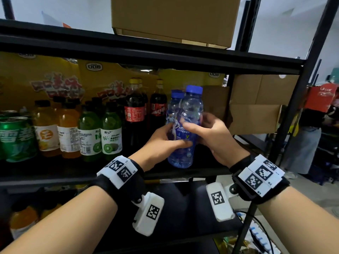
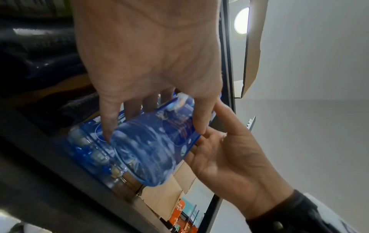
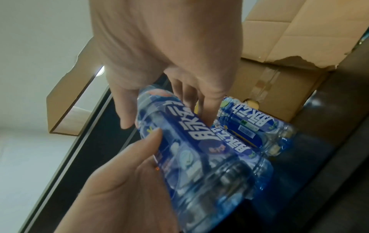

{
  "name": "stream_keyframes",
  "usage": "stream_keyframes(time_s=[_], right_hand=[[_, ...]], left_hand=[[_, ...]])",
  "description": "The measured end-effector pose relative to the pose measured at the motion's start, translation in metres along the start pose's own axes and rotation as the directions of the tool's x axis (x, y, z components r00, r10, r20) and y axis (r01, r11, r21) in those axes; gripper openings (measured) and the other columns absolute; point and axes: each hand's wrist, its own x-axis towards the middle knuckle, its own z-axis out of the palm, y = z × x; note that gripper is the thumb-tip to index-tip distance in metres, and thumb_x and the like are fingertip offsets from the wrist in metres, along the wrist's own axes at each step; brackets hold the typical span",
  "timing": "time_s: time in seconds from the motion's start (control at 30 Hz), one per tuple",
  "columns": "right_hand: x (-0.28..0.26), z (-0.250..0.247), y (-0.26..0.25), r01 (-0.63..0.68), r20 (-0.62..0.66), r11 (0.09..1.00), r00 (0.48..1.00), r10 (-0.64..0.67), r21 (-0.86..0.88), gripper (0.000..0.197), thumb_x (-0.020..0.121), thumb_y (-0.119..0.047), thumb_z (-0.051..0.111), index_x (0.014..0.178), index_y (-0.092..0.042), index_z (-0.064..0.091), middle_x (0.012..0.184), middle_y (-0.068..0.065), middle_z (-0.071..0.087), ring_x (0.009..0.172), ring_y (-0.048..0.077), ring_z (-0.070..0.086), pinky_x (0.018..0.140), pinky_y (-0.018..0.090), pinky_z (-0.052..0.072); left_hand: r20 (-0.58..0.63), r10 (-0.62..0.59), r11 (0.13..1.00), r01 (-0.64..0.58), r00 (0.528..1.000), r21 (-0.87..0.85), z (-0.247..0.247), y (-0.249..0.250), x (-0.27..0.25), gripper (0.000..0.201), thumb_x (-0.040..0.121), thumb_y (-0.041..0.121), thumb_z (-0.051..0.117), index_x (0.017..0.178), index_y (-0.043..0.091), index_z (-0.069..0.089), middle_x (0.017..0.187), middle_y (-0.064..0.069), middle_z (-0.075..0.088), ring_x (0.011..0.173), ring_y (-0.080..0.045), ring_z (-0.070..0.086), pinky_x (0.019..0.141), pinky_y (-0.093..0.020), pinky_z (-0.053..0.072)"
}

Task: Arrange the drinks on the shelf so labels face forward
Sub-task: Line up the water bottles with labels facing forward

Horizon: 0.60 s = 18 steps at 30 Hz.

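Both hands hold a clear blue bottle with a blue cap and blue label at the front right of the black middle shelf. My left hand grips its lower left side, thumb across the front. My right hand grips the right side at label height. In the left wrist view my left hand wraps the bottle. The right wrist view shows my right hand on the bottle, whose large white characters face this camera. The bottle leans slightly; whether its base touches the shelf is unclear.
More blue bottles stand just behind. To the left stand cola bottles, green kiwi drinks, orange drinks and green cans. Cardboard boxes sit at right, another box above. A person stands far right.
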Motion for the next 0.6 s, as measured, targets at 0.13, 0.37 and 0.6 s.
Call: stream_keyframes(time_s=[0.13,0.37,0.6], right_hand=[[-0.002,0.003,-0.001,0.033,0.024,0.999,0.999,-0.032,-0.019,0.051,0.077,-0.009,0.090,0.122,-0.018,0.067,0.111,0.003,0.079,0.102,0.023,0.077,0.077,0.032,0.062],[0.003,0.001,-0.005,0.005,-0.146,0.995,0.989,0.009,0.096,0.049,0.074,-0.009,0.092,0.115,-0.013,0.066,0.099,0.002,0.081,0.087,0.023,0.079,0.064,0.032,0.061],[0.001,0.000,-0.012,-0.019,-0.034,0.997,0.999,0.021,0.080,0.042,0.082,-0.020,0.087,0.120,-0.017,0.071,0.108,0.003,0.080,0.095,0.023,0.078,0.069,0.028,0.062]], left_hand=[[-0.074,0.065,0.998,-0.066,0.995,-0.015,0.007,-0.002,-0.001,0.051,0.078,0.010,0.088,0.122,0.021,0.067,0.107,0.005,0.079,0.102,-0.011,0.075,0.083,-0.023,0.058],[0.126,-0.066,0.995,0.075,0.990,-0.067,0.012,0.012,-0.006,0.059,0.080,0.024,0.071,0.133,0.040,0.053,0.123,0.008,0.074,0.111,-0.011,0.071,0.081,-0.025,0.059],[-0.002,-0.005,0.997,0.005,1.000,-0.079,0.003,0.008,-0.005,0.053,0.088,0.011,0.079,0.134,0.028,0.060,0.114,-0.002,0.078,0.102,-0.017,0.075,0.072,-0.026,0.060]])
